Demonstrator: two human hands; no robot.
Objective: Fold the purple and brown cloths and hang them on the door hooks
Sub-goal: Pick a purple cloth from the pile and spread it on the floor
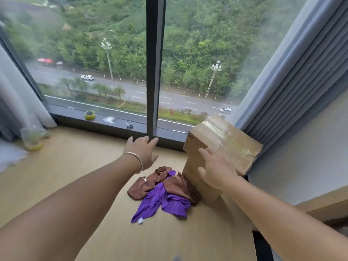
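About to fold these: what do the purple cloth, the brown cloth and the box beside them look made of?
Purple cloth: thin, silky fabric; slight sheen, soft drape.
Brown cloth: thicker, matte, perhaps microfibre or towelling; fine ribbed pile on its right end.
Box: brown cardboard, top wrapped in glossy clear tape.

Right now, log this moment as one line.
stage: pre-fold | purple cloth and brown cloth: crumpled together on table | left hand: open above | right hand: open by cardboard box
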